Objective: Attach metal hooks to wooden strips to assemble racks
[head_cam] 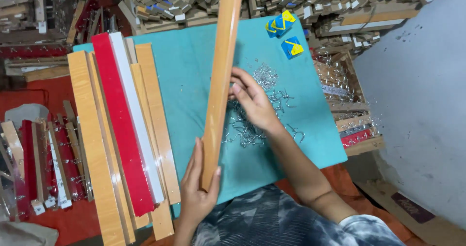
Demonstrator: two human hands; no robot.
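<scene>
Strip of orange-brown wood [221,76] is standing nearly on end above the teal worktop [194,71], its long axis running away from the person and leaning slightly right; its far end is running out of the top of the view. Left hand [198,190] is clamping the near end, thumb on one side and fingers on the other. Right hand [252,102] is sitting just right of the strip at mid-length, fingertips bunched together against its edge; whether they are pinching one of the hooks cannot be told. Pile of small metal hooks [262,88] is lying under and beyond that hand, closer to it than to the left. Flat strips, red, white and wood-coloured [121,129], are lying well left of the left hand.
</scene>
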